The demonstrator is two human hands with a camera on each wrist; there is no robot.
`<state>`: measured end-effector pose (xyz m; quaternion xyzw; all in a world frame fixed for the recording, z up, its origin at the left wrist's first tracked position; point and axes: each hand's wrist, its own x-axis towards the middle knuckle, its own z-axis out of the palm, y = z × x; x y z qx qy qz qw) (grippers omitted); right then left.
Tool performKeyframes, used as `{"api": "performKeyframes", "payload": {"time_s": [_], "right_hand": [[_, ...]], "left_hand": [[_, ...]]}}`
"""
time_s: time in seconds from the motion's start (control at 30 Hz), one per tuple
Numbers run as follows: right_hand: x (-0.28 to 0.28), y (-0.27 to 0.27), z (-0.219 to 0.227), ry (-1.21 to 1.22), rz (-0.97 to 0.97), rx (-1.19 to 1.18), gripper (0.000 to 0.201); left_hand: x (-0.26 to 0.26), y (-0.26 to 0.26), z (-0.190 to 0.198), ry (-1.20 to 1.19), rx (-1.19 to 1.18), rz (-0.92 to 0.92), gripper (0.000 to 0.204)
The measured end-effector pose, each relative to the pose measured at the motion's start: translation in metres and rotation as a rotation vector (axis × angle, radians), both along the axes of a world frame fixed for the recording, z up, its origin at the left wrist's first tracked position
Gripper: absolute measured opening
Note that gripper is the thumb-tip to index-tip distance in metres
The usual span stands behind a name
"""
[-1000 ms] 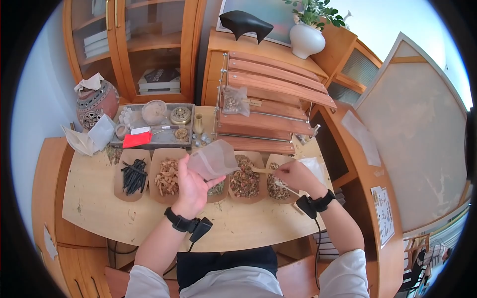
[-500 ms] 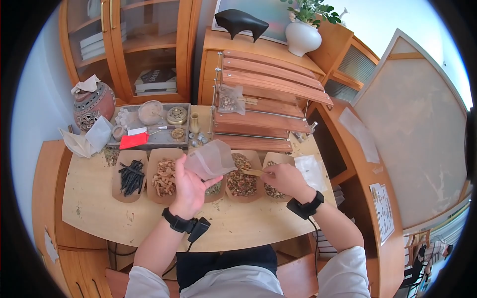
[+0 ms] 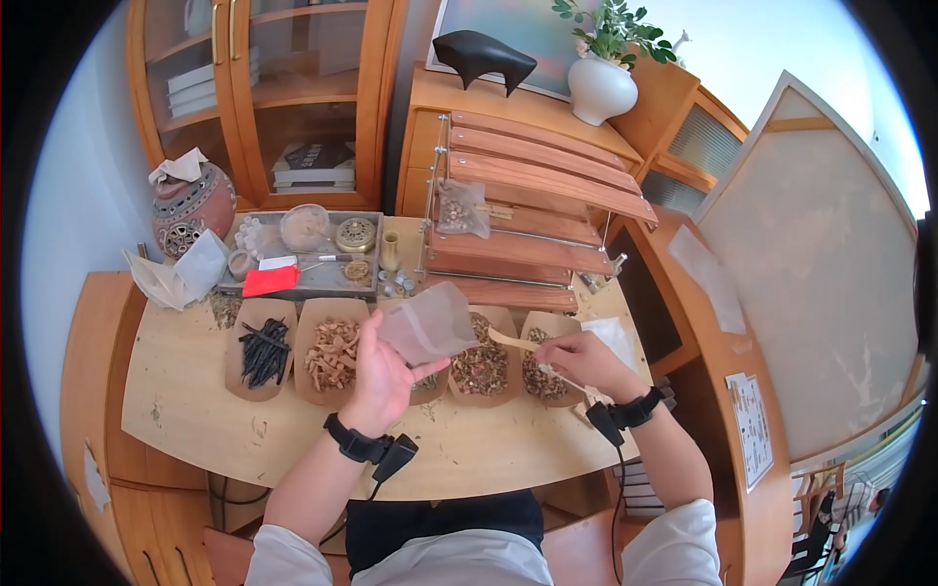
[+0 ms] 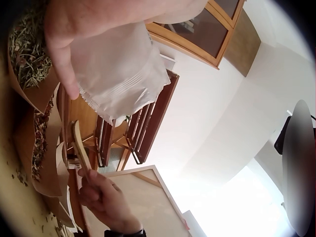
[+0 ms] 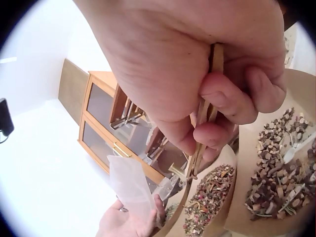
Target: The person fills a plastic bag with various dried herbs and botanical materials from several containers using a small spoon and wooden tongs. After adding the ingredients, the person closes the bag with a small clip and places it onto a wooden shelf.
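Note:
My left hand (image 3: pixel 383 383) is palm up and holds a translucent whitish bag (image 3: pixel 430 324); the bag hides some of the fingers, and its seamed edge shows in the left wrist view. My right hand (image 3: pixel 588 363) pinches the handle of a wooden spoon (image 3: pixel 513 340) between thumb and fingers. The spoon's tip points left, over a paper tray (image 3: pixel 481 398) of mixed reddish dried herbs (image 5: pixel 211 200). Under my right hand is a tray of brown chopped pieces (image 5: pixel 279 180) with a white spoon (image 5: pixel 296 149) lying in it. Green dried leaves (image 4: pixel 30 54) fill the tray below my left hand.
Farther left stand trays of black strips (image 3: pixel 264 354) and tan chips (image 3: pixel 332 354). Behind them is a grey tray (image 3: pixel 303 285) with jars and a red packet (image 3: pixel 271 281). A tiered wooden rack (image 3: pixel 537 239) rises behind the right trays. White sheets (image 3: pixel 614 337) lie at right.
My right hand and the wooden spoon shifted left half a second ago, then back right. My left hand keeps the bag in much the same place. The head view moves slightly.

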<state>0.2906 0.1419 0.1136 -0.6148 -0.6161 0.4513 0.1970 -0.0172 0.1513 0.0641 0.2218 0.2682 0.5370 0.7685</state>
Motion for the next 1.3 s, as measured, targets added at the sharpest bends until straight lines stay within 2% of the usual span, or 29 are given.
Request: {"api": "performKeyframes", "payload": {"time_s": [0.2, 0.3, 0.4, 0.5, 0.6, 0.7, 0.73, 0.87, 0.93, 1.03, 1.3], "right_hand": [[-0.006, -0.005, 0.034, 0.057, -0.02, 0.096, 0.022], [-0.024, -0.006, 0.052, 0.084, 0.02, 0.131, 0.028], [-0.038, -0.002, 0.05, 0.09, 0.103, 0.162, 0.025], [-0.05, -0.003, 0.045, -0.06, 0.175, 0.275, 0.027], [-0.052, -0.011, 0.051, -0.077, 0.125, 0.341, 0.028], [-0.038, -0.016, 0.054, 0.011, 0.036, 0.239, 0.029], [-0.031, -0.016, 0.05, 0.042, 0.02, 0.27, 0.029], [-0.015, -0.015, 0.042, -0.25, 0.013, 0.229, 0.03], [-0.003, -0.006, 0.022, -0.41, 0.053, 0.164, 0.031], [0.007, 0.0, -0.006, -0.493, 0.116, 0.256, 0.03], [-0.019, 0.01, -0.006, -0.417, 0.114, 0.084, 0.031]], "left_hand": [[0.0, -0.001, -0.001, -0.032, -0.003, -0.053, 0.07], [0.002, -0.002, 0.003, -0.031, -0.025, -0.069, 0.071], [0.003, -0.003, 0.005, -0.044, -0.033, -0.108, 0.072], [0.002, -0.003, 0.004, -0.081, -0.023, -0.154, 0.07], [0.0, -0.001, 0.001, -0.103, -0.006, -0.16, 0.069], [-0.001, -0.001, 0.0, -0.095, 0.006, -0.109, 0.069], [-0.001, -0.001, 0.0, -0.089, 0.01, -0.086, 0.069], [-0.002, -0.001, -0.001, -0.089, 0.02, -0.05, 0.071], [-0.001, -0.001, 0.0, -0.08, 0.019, -0.046, 0.072], [-0.001, -0.001, 0.002, -0.078, 0.014, -0.039, 0.072], [0.0, 0.0, 0.001, -0.062, -0.01, -0.02, 0.07]]}}
